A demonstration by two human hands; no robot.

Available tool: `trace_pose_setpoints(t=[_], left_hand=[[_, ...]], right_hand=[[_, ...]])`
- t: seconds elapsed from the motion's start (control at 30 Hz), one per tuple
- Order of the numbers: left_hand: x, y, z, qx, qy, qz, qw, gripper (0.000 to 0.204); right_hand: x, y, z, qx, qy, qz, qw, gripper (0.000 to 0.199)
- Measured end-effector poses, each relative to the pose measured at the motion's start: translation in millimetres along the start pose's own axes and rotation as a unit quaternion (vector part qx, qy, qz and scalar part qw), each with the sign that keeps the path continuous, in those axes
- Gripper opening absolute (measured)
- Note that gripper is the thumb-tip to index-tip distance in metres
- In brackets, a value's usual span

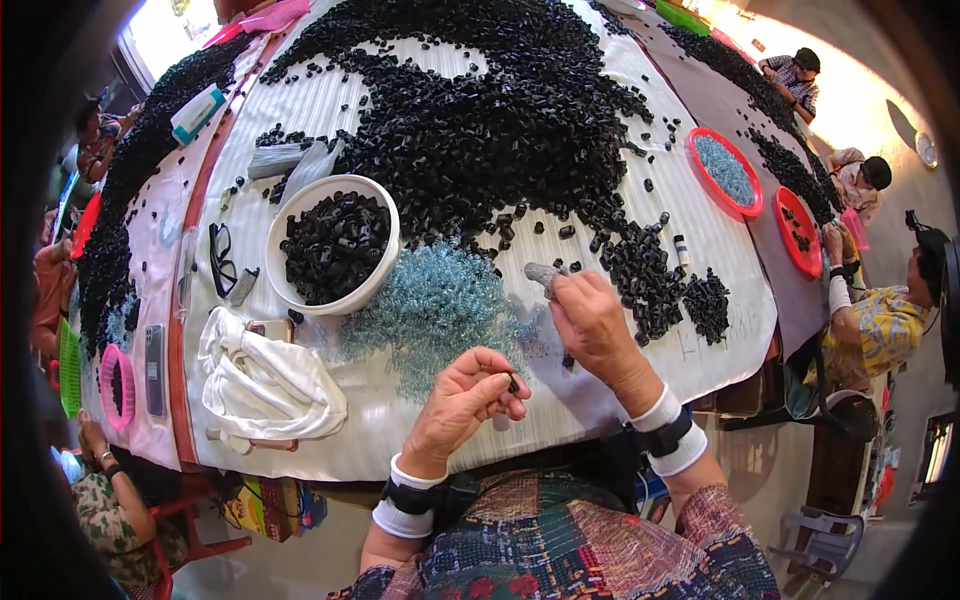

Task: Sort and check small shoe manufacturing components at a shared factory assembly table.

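Note:
My left hand (468, 393) is curled, its fingertips pinching a small black plastic piece (513, 382) just above the table's near edge. My right hand (592, 323) is raised a little further out and grips a grey, stone-like tool (543, 274) by its near end. Between and beyond my hands lies a heap of pale blue clear springs (435, 300). A small pile of black pieces (650, 280) sits right of my right hand. A white bowl (383, 279) full of black pieces stands to the left of the springs.
A huge spread of black pieces (500, 110) covers the far table. A white cloth (265, 385), glasses (221, 258) and phones (155, 368) lie left. Red trays (751, 195) stand at the right, where other people sit; more people work along the left.

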State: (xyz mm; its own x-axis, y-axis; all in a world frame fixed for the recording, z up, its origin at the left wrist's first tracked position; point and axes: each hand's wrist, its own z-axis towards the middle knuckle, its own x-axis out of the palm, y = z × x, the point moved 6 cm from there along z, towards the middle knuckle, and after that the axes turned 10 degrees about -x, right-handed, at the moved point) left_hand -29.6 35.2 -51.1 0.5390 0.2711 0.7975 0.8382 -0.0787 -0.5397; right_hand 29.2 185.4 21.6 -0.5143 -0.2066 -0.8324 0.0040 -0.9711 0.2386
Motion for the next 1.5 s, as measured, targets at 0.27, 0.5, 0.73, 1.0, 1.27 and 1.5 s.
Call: trace_pose_setpoints(t=[0.27,0.5,0.73,1.0,1.27,1.5], left_hand=[[-3.1,1.2,-5.5,-0.017,-0.023,0.028,0.999,0.023],[-3.9,1.1,-2.7,-0.004,-0.038,0.061,0.997,0.019],[-3.6,0.3,-2.4,0.017,-0.070,0.047,0.996,0.019],[8.8,3.9,-5.1,0.047,-0.129,0.118,0.984,0.020],[21.7,2.9,-2.6,0.077,-0.165,0.230,0.956,0.019],[24.6,5.2,0.9,0.093,-0.153,0.197,0.964,0.021]], right_hand=[[25.6,-0.5,1.4,-0.015,0.070,-0.092,0.993,0.026],[10.1,3.9,4.8,0.003,0.008,-0.009,1.000,0.026],[-18.1,42.4,-13.9,0.099,-0.046,0.314,0.943,0.029],[-24.2,51.4,-29.3,0.033,-0.029,0.260,0.965,0.024],[-25.3,49.8,-43.7,0.052,-0.021,0.224,0.973,0.022],[-24.9,45.5,-45.2,0.075,-0.068,0.218,0.971,0.019]])
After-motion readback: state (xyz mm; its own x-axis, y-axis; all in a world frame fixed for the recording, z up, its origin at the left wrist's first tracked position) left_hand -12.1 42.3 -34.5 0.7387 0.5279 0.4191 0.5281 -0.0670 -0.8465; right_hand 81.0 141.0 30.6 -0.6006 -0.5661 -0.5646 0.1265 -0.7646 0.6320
